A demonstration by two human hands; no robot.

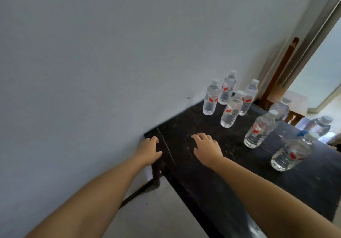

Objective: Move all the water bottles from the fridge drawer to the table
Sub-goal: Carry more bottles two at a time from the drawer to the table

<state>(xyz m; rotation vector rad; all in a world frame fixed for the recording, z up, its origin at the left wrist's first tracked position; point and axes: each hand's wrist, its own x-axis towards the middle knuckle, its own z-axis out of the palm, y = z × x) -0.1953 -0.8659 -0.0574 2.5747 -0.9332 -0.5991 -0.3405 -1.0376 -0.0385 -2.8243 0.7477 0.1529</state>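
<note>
Eight capped water bottles (228,109) stand upright on the dark table (203,164), clustered toward its far end beside the grey wall (92,53). Left hand (148,150) and right hand (207,149) rest open, empty, at the table's near-wall corner. A wooden chair (276,75) stands beyond the table.

Eight water bottles stand upright on the dark table (203,164). All are clear plastic with white caps and red-and-white labels. Four form a group at the far corner near the wall: one at the left (210,98), one behind it (227,88), one at the right (248,97) and one in front (231,109). Nearer, along the right side, stand another bottle (260,130) and the nearest bottle (289,153). Two more, blurred, stand behind these: one (281,108) and one at the edge (320,126).
</note>
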